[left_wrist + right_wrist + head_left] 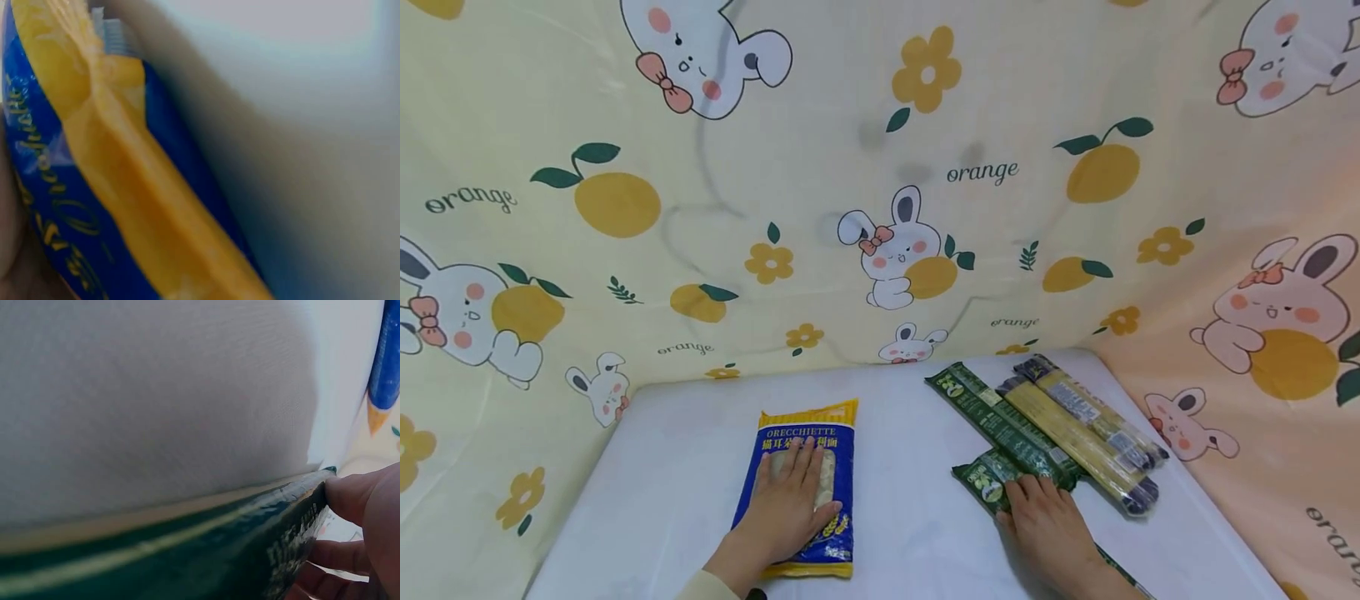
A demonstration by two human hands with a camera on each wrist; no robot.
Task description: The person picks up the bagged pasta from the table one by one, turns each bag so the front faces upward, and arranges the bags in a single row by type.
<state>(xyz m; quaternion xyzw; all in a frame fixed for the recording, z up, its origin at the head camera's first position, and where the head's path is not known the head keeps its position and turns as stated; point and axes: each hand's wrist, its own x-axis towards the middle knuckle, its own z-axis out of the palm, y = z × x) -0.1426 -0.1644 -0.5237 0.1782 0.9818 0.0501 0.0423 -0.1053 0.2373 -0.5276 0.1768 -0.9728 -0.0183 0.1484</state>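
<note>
My left hand [790, 500] lies flat on a blue and yellow bag of orecchiette pasta [842, 500], its fingers straight across the bag's window. In the left wrist view the bag's yellow sealed edge [150, 181] fills much of the frame. To the right, my right hand [1048, 525] grips a long green packet [981, 482] lying on the table, thumb on the near side and fingers over the top. The right wrist view shows the thumb [353, 494] against the edge of this green packet [206, 550]. Its contents are hidden.
Beyond the right hand lies another long green packet [992, 408]. Beside it are two clear packs of spaghetti, one [1067, 433] partly under the other [1097, 408], near the table's right edge. A white cloth covers the table [640, 483]; a rabbit-and-orange printed curtain [820, 167] stands behind.
</note>
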